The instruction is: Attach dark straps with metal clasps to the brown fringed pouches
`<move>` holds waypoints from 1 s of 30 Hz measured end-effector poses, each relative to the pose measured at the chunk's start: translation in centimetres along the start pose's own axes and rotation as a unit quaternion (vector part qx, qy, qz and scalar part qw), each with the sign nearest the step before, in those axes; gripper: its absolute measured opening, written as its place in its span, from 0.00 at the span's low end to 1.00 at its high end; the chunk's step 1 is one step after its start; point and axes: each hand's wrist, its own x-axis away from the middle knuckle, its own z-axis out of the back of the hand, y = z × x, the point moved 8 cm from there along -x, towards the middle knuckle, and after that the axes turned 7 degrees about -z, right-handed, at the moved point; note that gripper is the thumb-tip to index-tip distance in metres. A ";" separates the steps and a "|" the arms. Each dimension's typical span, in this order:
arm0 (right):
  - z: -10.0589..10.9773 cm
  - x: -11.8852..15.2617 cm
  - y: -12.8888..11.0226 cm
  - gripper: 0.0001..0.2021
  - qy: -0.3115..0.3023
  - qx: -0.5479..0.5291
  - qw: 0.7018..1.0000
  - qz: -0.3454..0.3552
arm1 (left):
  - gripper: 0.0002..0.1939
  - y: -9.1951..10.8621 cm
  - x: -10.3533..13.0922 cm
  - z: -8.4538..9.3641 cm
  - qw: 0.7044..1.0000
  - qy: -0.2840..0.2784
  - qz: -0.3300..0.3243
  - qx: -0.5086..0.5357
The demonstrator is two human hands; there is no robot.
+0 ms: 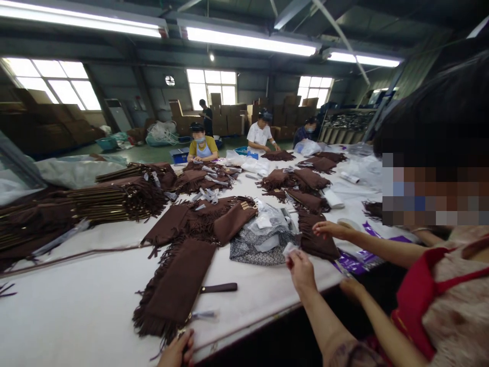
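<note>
Spanning the frame, the table bears a brown pouch below centre-left, its long axis slanting from upper right to lower left. The right hand, well right of it, is pinched narrow; the left hand, partly cut off, is at its lower end, grip impossible to tell. The strap points right. The right fingertips hold an indistinct white scrap.

Dark brown rectangular fringed fabric pouch: uniform shade. Beneath the pouch: white flat bench. Right of the pouch: black-and-white speckled crumpled fabric and small white crumpled sheet; farther right, purple flat plastic packaging.
</note>
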 end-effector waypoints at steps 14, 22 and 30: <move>-16.2 23.1 8.3 0.11 -0.577 0.349 0.718 -0.171 | 0.19 1.2 6.0 -5.4 0.961 -0.251 0.083 0.086; -18.8 18.8 11.3 0.18 -0.392 0.243 0.858 -0.228 | 0.20 1.4 5.5 -3.7 0.973 -0.227 0.014 -0.039; -14.4 22.8 14.3 0.20 -0.387 0.281 0.829 -0.290 | 0.20 -0.1 4.8 -3.7 0.981 -0.189 0.031 -0.012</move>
